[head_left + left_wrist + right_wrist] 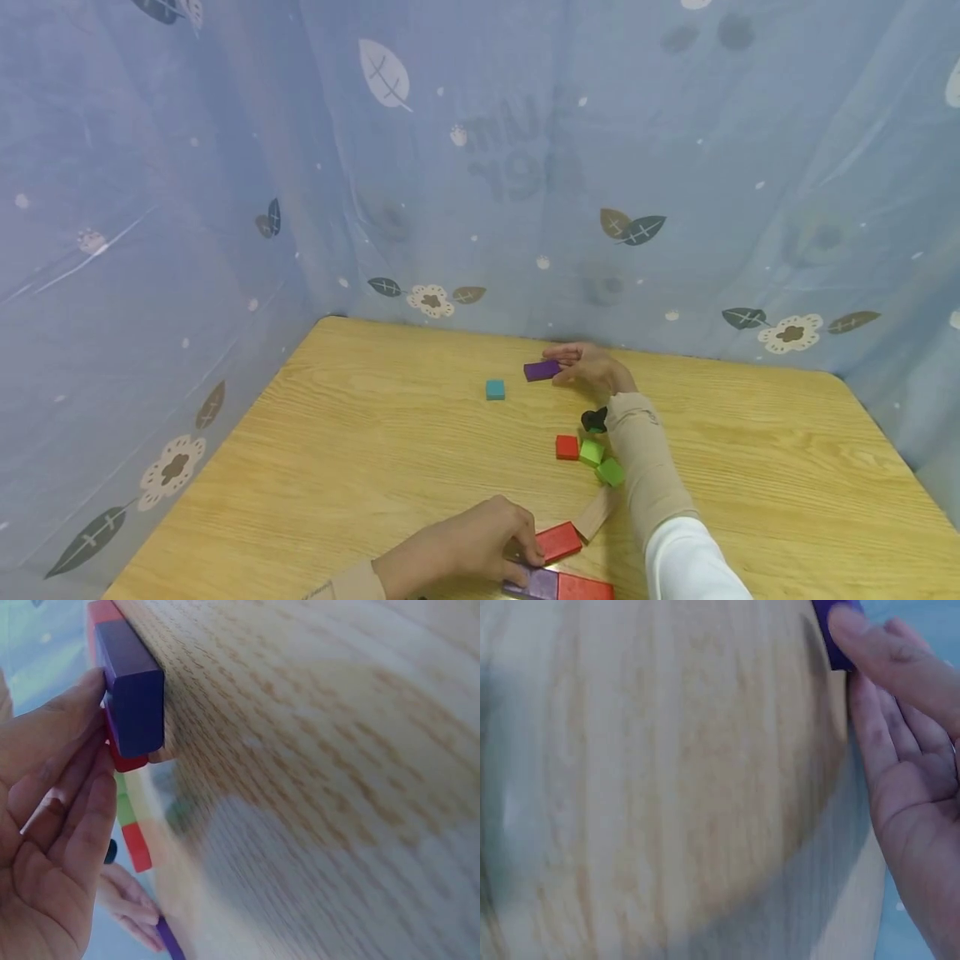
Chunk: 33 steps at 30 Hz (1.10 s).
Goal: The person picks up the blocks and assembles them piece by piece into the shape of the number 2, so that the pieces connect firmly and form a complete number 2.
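Near the table's front edge, my left hand [487, 537] holds a purple block [534, 583] by its upper edges, thumb on one side and fingers on the other. That block lies end to end with a red block [585, 587], and a second red block [558, 542] lies just behind, close to the fingertips. At the back of the table, my right hand [592, 367] pinches another purple block [542, 371] at its right end. In the right wrist view, the thumb lies over this purple block [832, 641], with the other fingers behind it.
A small teal block [495, 390] sits left of the right hand. Beside the right forearm are a black object [594, 420], a small red block [567, 447], green blocks [591, 452] and a plain wooden block [596, 514]. A patterned blue curtain [525, 208] hangs behind the table.
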Each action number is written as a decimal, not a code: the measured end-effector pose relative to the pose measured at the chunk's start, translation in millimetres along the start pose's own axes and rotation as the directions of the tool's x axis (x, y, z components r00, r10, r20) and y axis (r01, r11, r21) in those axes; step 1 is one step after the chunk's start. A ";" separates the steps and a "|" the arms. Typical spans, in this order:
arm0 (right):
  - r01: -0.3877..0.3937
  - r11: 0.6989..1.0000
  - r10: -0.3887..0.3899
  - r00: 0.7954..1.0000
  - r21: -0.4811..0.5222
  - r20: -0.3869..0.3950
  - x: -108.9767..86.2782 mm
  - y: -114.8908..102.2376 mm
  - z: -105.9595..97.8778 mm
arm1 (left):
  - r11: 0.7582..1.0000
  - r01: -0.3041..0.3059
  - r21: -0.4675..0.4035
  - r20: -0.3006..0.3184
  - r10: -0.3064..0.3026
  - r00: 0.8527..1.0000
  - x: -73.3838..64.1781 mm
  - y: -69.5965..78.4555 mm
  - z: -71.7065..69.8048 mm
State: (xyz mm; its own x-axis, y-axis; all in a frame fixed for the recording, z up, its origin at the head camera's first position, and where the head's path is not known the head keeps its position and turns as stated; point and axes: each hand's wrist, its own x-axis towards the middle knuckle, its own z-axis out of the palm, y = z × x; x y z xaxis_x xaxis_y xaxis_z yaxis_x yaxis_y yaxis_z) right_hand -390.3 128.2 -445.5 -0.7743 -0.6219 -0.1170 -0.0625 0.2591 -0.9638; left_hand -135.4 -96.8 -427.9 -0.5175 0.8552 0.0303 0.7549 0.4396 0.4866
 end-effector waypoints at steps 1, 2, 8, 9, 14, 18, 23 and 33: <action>-0.004 1.000 0.004 1.000 -0.008 -0.019 0.1 -0.1 1.1 | 1.000 0.007 -0.007 0.004 -0.007 1.000 -0.2 0.1 -0.2; -0.002 1.000 0.002 0.999 -0.021 -0.035 0.0 -0.3 2.1 | 1.000 0.014 -0.012 0.007 -0.014 1.000 -0.3 0.2 -0.6; -0.022 0.995 0.007 0.990 -0.102 -0.141 -4.7 -4.2 6.3 | 0.999 0.050 -0.009 0.008 -0.050 0.999 0.1 1.5 0.3; -0.030 0.993 0.011 0.986 -0.114 -0.165 -5.2 -5.4 6.7 | 0.999 0.050 -0.004 0.005 -0.049 0.999 0.1 1.8 0.5; -0.030 0.979 -0.020 0.971 -0.204 -0.237 -7.0 -10.3 4.8 | 0.999 0.049 0.005 -0.003 -0.049 0.999 -0.4 1.9 0.3; -0.011 0.979 -0.046 0.961 -0.204 -0.273 -7.3 -14.2 3.5 | 0.999 0.053 -0.013 -0.004 -0.053 0.999 -2.5 0.6 0.6; 0.066 0.986 -0.109 0.950 -0.155 -0.291 -13.4 -22.9 3.9 | 0.998 0.057 -0.022 -0.003 -0.058 0.998 -2.7 1.5 -0.9; 0.090 0.992 -0.114 0.943 -0.092 -0.311 -37.0 -42.5 11.8 | 0.999 0.035 -0.034 -0.019 -0.036 0.999 -3.4 1.3 -0.1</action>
State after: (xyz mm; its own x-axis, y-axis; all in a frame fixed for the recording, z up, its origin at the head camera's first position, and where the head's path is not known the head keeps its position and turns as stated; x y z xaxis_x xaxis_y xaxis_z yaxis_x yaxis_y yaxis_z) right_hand -351.6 131.4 -403.0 -0.9193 -0.3866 0.0743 -0.1893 0.2686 -0.9445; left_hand -132.7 -99.1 -427.3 -0.5514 0.8337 0.0293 0.7223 0.4596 0.5168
